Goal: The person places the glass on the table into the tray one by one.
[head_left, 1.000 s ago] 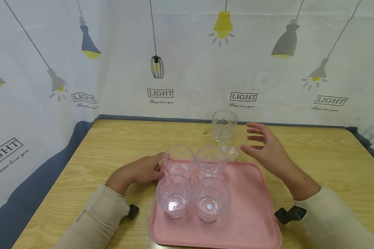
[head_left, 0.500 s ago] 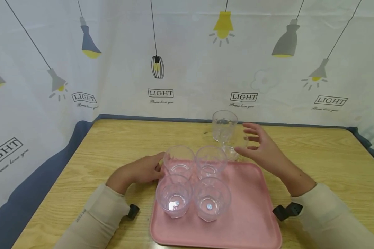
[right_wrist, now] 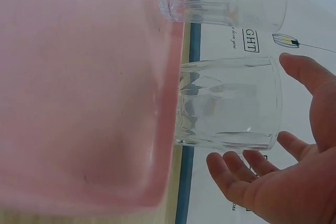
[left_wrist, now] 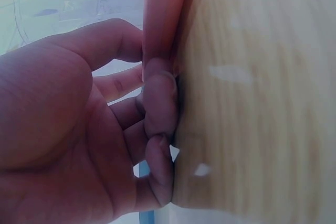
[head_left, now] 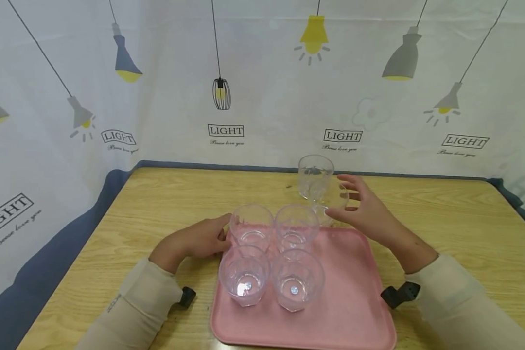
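At its left edge my left hand grips the pink tray; in the left wrist view the thumb lies at the rim and the fingers curl against the tray's outer side. Several clear plastic cups stand upright on the tray's left half, among them a front left cup and a front right cup. Beyond the far rim stands another clear cup on the table. My right hand is spread at that cup's right side, thumb and fingers apart around it in the right wrist view.
A further clear cup stands near the table's back edge, behind the cup by my right hand. The wooden table ends at a white curtain printed with lamps.
My right hand has moved left, bringing thumb and fingers closer around the cup behind the tray. The left hand, the tray and the cups have stayed in place.
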Tool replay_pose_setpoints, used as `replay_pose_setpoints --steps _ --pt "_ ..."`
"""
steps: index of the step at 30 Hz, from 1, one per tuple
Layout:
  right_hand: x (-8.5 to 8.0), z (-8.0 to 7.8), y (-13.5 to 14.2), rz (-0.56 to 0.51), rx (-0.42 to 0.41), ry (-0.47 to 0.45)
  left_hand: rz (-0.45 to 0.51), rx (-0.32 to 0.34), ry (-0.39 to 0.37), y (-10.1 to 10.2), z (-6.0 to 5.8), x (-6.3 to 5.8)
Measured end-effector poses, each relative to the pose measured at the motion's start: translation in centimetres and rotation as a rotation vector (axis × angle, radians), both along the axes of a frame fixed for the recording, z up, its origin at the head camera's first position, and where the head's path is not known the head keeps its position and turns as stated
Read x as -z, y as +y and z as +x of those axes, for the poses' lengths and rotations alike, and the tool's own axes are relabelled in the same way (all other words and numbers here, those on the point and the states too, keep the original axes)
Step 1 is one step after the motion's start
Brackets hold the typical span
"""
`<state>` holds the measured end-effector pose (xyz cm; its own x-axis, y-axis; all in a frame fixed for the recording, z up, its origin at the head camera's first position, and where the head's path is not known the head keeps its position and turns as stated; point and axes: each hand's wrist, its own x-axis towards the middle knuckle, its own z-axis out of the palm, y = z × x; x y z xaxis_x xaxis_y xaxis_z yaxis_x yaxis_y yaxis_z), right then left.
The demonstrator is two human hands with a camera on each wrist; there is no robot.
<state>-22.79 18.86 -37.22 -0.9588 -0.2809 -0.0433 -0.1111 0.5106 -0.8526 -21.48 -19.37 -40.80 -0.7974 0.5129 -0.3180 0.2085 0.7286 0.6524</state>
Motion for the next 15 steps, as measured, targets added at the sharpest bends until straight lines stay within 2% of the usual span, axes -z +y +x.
replay_pose_setpoints --steps 15 --pt "0.66 -0.72 -0.13 0.027 -0.010 -0.034 -0.001 -0.009 -0.003 0.04 0.10 0.06"
